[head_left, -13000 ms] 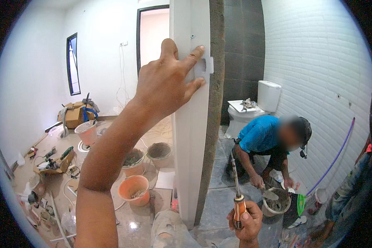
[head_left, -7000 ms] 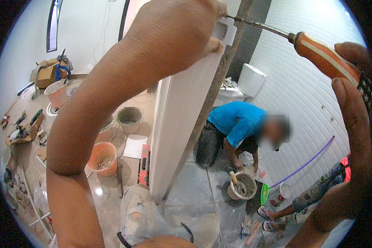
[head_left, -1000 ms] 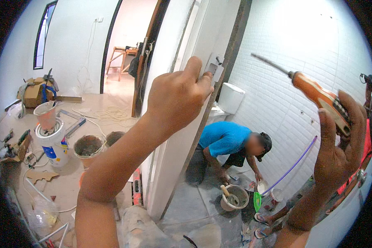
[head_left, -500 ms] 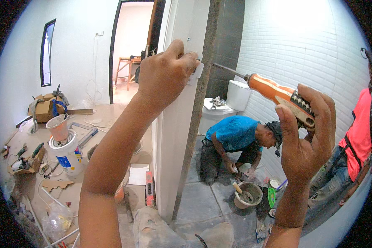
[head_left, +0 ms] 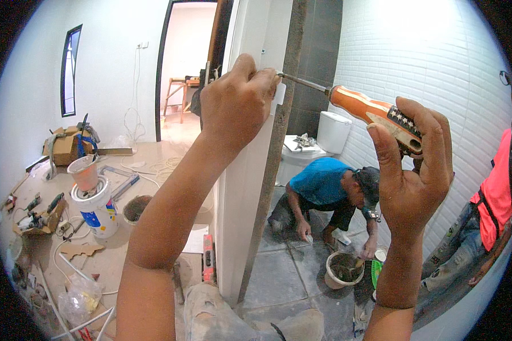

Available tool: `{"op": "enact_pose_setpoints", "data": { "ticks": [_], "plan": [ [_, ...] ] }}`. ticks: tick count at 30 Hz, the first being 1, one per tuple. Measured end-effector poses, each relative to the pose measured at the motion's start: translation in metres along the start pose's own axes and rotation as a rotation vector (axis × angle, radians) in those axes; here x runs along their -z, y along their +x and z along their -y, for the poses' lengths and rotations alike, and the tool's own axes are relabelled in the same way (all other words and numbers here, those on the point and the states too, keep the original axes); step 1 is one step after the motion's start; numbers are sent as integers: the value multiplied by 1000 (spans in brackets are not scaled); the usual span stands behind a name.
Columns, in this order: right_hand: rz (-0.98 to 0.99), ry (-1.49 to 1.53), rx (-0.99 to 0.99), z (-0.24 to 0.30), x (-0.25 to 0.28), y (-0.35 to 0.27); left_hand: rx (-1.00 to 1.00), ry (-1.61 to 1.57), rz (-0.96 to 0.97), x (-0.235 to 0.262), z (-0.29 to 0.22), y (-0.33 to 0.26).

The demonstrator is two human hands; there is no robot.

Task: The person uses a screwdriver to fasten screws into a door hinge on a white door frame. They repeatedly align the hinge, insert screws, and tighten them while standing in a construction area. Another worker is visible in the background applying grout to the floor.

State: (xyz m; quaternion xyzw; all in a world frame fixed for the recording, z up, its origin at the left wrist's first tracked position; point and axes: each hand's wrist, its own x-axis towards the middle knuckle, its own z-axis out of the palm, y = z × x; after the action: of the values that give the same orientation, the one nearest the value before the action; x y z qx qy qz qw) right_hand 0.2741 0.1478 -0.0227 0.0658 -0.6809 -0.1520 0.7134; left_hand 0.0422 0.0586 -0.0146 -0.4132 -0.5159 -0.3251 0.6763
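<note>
The left hand is pressing against the door frame, with the screwdriver in the right hand reaching it from the right. Behind the frame, a toilet is standing; a crouching person is working before it, a bucket at their knees. Left of the frame, a paint pail is sitting on the floor.

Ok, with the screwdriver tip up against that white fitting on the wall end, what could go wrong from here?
1. The screwdriver tip sits right beside the left hand pinching the small white fitting; a slip could jab the fingers.
2. The right hand holds only the handle's rear end, so the long shaft may wobble off.
3. A person in a blue shirt crouches below; a dropped tool could fall near them.
</note>
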Motion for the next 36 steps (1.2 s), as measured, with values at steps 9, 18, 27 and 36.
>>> {"op": "enact_pose_setpoints", "data": {
  "ticks": [9, 18, 27, 36],
  "plan": [
    [-3, 3, -7, -7, -2, -4, 35, -39, 110, 5, 4, -2],
    [-27, 28, -41, -11, -4, 6, -160, 2, 235, 19, 19, -5],
    [-8, 124, -415, -15, -3, 16, -109, -3, 256, 22, 9, -26],
    [-60, 87, -54, -15, -7, 31, -174, 153, 197, 21, -16, -28]
  ]
}}
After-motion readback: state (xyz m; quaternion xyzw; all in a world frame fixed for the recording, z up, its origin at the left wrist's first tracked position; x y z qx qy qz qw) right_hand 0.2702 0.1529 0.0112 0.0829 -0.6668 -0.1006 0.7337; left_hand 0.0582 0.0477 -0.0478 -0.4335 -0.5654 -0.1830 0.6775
